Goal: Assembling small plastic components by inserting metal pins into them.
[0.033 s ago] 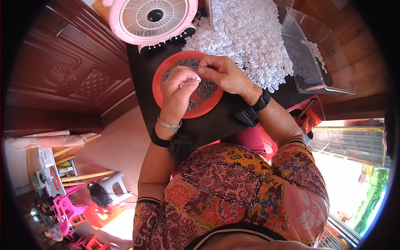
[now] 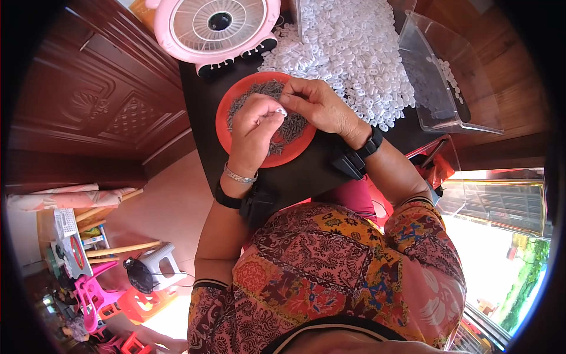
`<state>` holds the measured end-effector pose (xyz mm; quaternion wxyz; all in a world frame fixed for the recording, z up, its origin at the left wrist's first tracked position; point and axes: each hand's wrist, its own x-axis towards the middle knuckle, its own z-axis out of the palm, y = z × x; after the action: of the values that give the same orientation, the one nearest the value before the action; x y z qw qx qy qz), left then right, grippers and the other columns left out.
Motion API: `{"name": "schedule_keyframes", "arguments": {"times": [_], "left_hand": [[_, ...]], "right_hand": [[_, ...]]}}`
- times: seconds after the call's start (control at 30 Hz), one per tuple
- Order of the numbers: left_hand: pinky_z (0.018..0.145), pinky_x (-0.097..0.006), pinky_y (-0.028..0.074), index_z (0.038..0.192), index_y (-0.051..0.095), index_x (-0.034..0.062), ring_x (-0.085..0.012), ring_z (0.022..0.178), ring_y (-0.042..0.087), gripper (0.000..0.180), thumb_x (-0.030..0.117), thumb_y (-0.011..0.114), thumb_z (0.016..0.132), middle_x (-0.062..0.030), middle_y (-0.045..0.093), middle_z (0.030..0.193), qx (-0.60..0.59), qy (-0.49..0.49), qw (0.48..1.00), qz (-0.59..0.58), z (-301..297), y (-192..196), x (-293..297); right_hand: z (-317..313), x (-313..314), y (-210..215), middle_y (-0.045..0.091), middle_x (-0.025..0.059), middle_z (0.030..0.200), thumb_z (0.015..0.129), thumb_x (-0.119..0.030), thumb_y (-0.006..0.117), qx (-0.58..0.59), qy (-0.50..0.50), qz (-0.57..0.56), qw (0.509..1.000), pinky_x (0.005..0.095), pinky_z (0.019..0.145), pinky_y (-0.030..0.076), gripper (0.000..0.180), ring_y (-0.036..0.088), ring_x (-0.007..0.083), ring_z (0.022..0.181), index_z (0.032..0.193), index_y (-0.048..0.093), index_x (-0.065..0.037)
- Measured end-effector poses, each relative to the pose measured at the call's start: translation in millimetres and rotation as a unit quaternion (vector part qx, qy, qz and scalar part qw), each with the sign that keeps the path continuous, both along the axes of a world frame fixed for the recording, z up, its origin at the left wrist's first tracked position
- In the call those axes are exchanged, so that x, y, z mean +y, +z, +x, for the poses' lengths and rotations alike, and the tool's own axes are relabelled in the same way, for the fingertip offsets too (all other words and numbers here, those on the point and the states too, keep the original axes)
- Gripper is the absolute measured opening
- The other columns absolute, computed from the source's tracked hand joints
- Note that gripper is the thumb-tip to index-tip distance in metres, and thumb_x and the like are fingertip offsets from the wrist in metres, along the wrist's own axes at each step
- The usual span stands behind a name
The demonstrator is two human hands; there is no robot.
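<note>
Over a red-orange bowl (image 2: 302,147), both of my hands are raised close together. My left hand (image 2: 252,131) is closed, with a small white plastic piece (image 2: 282,111) pinched between thumb and forefinger. Thumb and forefinger of my right hand (image 2: 321,109) are pressed together just beside that piece; whatever is in them is too small to make out. Many small grey screw-like pieces (image 2: 289,131) fill the bowl, partly hidden by my hands. Beyond my right hand lies a large heap of white oval plastic pieces with holes (image 2: 354,65).
A pink fan (image 2: 219,22) stands at the table's far left. On the right a clear plastic bin (image 2: 439,88) lies beside the heap, with a few white pieces in it. The black table (image 2: 206,130) borders a brown carved door (image 2: 100,100). Stools (image 2: 168,265) stand lower left.
My left hand has shifted very slightly to the right with the white plastic piece. My right hand stays in place.
</note>
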<state>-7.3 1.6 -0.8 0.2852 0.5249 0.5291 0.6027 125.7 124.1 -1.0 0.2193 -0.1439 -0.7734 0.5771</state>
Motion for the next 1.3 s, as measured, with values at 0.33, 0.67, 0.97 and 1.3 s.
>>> {"name": "schedule_keyframes", "arguments": {"times": [0.33, 0.67, 0.97, 1.3], "left_hand": [[0.057, -0.024, 0.042, 0.082, 0.058, 0.0003, -0.0107, 0.062, 0.053, 0.014, 0.012, 0.051, 0.084, -0.0044, 0.057, 0.072, -0.268, -0.047, 0.958, -0.087, -4, 2, -1], [0.049, -0.023, 0.038, 0.080, 0.055, 0.0016, -0.0120, 0.056, 0.051, 0.016, 0.017, 0.051, 0.085, -0.0045, 0.055, 0.068, -0.382, -0.075, 0.915, -0.100, -14, -2, -2], [0.048, -0.023, 0.036, 0.079, 0.055, 0.0021, -0.0114, 0.054, 0.050, 0.016, 0.016, 0.051, 0.084, -0.0038, 0.053, 0.065, -0.364, -0.070, 0.924, -0.099, -12, -2, -1], [0.049, -0.022, 0.038, 0.079, 0.055, 0.0032, -0.0107, 0.056, 0.051, 0.015, 0.016, 0.051, 0.085, -0.0035, 0.055, 0.068, -0.379, -0.053, 0.918, -0.100, -11, -1, -2]], "right_hand": [[1, -9, 7, 0.055, 0.0040, 0.076, 0.092, -0.013, 0.052, -0.002, 0.016, 0.075, 0.997, 0.0261, 0.067, 0.043, 0.014, 0.051, 0.0109, 0.072, 0.087, 0.056, 0.000], [0, -12, 7, 0.060, 0.0077, 0.081, 0.086, -0.006, 0.058, 0.059, -0.013, 0.227, 0.972, 0.0303, 0.068, 0.047, 0.006, 0.060, 0.0196, 0.075, 0.090, 0.059, -0.002], [-1, -12, 8, 0.059, 0.0094, 0.080, 0.087, -0.009, 0.056, 0.018, -0.016, 0.179, 0.984, 0.0295, 0.066, 0.047, 0.009, 0.060, 0.0205, 0.072, 0.092, 0.059, -0.002], [-1, -13, 7, 0.058, 0.0082, 0.073, 0.088, -0.009, 0.054, 0.022, -0.046, 0.177, 0.983, 0.0288, 0.064, 0.046, 0.009, 0.056, 0.0172, 0.067, 0.090, 0.056, 0.000]]}}
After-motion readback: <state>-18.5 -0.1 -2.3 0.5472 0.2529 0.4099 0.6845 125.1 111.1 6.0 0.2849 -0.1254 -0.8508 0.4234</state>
